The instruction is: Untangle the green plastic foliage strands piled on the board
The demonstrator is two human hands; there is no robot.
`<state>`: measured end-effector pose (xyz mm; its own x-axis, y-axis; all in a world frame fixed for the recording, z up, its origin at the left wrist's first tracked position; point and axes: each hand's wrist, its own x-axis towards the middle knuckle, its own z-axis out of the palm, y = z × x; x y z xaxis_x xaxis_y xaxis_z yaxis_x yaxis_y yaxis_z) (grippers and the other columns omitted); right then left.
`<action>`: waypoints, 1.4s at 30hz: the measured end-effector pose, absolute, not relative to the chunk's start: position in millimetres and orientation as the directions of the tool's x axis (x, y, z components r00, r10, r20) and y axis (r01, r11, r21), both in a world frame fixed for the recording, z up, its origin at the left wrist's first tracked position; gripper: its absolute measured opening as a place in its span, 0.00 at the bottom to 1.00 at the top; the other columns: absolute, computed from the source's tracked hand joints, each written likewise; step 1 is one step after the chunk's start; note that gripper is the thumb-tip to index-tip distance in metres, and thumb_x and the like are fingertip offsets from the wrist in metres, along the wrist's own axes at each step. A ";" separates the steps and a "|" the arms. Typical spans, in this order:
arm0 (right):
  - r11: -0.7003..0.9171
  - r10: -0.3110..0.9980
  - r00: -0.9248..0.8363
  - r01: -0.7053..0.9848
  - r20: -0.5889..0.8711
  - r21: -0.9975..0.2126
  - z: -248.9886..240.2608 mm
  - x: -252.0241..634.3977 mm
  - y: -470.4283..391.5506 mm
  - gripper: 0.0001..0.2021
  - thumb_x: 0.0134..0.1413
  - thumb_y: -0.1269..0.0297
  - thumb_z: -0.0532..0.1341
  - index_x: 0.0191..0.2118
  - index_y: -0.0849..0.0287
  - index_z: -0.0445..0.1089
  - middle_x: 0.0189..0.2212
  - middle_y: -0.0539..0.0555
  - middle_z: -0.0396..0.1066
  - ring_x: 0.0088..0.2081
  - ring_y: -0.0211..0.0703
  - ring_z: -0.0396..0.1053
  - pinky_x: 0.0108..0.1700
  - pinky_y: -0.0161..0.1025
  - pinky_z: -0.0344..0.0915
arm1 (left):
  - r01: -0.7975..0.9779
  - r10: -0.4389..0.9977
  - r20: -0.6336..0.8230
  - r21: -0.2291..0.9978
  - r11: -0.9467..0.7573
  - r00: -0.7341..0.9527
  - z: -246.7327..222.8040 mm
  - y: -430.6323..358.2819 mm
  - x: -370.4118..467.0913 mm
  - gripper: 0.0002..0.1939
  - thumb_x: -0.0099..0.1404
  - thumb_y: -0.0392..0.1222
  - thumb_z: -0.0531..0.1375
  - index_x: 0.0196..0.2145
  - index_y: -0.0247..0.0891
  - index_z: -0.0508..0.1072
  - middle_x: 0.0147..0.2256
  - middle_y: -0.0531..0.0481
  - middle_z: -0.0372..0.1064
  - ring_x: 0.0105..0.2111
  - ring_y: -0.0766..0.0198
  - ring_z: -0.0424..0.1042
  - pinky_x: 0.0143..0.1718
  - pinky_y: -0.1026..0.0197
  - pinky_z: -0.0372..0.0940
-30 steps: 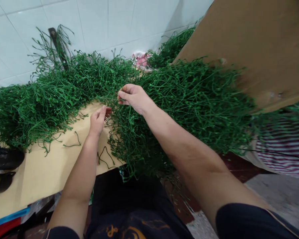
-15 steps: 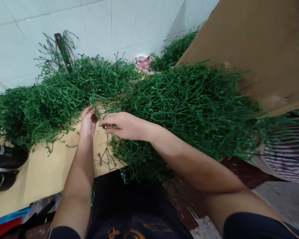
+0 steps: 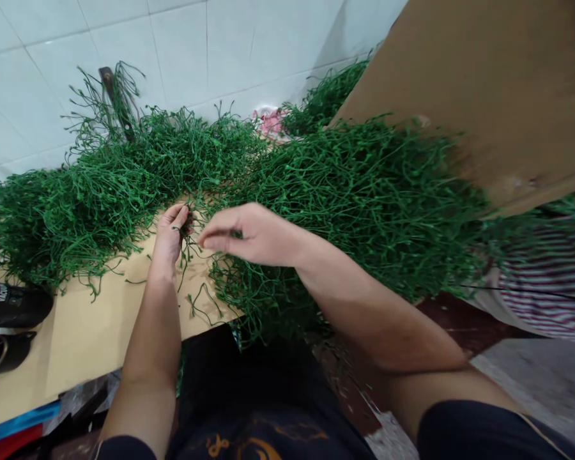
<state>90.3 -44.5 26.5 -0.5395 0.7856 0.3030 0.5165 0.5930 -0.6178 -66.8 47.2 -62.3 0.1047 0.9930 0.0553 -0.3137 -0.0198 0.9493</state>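
Note:
My left hand (image 3: 173,229) is closed around a few thin green stems (image 3: 184,250), whose ends hang below the fingers over the tan board (image 3: 91,326). Just to its right, my right hand (image 3: 244,233) is bent at the wrist with thumb and fingertips drawn together. What lies between those fingertips is too small and blurred to make out. A large heap of green stems with small knobbed tips (image 3: 354,185) spreads beneath and beyond my right forearm. Behind my left hand lies a second heap of stems (image 3: 100,185).
At the left edge are a black bottle (image 3: 14,303) and a dark cup (image 3: 2,354). A dark upright strip (image 3: 116,102) leans by the tiled wall (image 3: 182,51). A brown cardboard panel (image 3: 483,96) rises at the right. Striped cloth (image 3: 551,294) shows beyond it.
My right hand has lifted slightly and turned, drawing away from my left. The stems that stood above my left fingers now hang below them. The view has shifted slightly.

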 end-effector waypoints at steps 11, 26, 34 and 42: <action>0.274 0.962 -0.180 0.652 0.207 -0.707 -17.0 100.6 -7.6 0.20 0.50 0.65 0.60 0.50 0.68 0.65 0.32 0.54 0.70 0.31 0.37 0.65 0.39 0.38 0.63 | -0.081 0.969 0.153 0.987 -0.140 0.193 -54.5 34.7 -59.2 0.14 0.51 0.49 0.66 0.23 0.36 0.70 0.16 0.58 0.63 0.14 0.77 0.55 0.14 0.71 0.48; 0.151 0.942 0.120 0.681 0.313 -0.716 -27.0 107.3 -2.5 0.15 0.55 0.65 0.55 0.48 0.65 0.64 0.41 0.59 0.71 0.41 0.43 0.68 0.46 0.42 0.63 | 0.080 0.969 0.049 0.994 -0.070 0.244 -62.6 41.7 -66.4 0.14 0.47 0.39 0.67 0.32 0.36 0.70 0.28 0.56 0.66 0.20 0.75 0.59 0.21 0.69 0.55; 0.127 0.922 0.163 0.732 0.352 -0.670 -28.7 102.1 1.5 0.14 0.56 0.60 0.54 0.46 0.61 0.60 0.40 0.58 0.70 0.42 0.45 0.67 0.45 0.41 0.61 | 0.203 0.971 0.035 0.975 -0.085 0.238 -62.6 46.1 -68.2 0.03 0.52 0.36 0.62 0.22 0.34 0.72 0.18 0.55 0.65 0.19 0.74 0.57 0.21 0.70 0.53; 0.054 0.934 0.193 0.756 0.300 -0.652 -34.3 104.0 -1.7 0.19 0.56 0.57 0.55 0.48 0.63 0.56 0.31 0.55 0.69 0.35 0.46 0.68 0.40 0.42 0.61 | 0.250 0.973 0.095 0.957 -0.148 0.213 -71.4 53.9 -69.0 0.06 0.58 0.38 0.59 0.28 0.34 0.74 0.21 0.55 0.68 0.19 0.73 0.61 0.22 0.69 0.57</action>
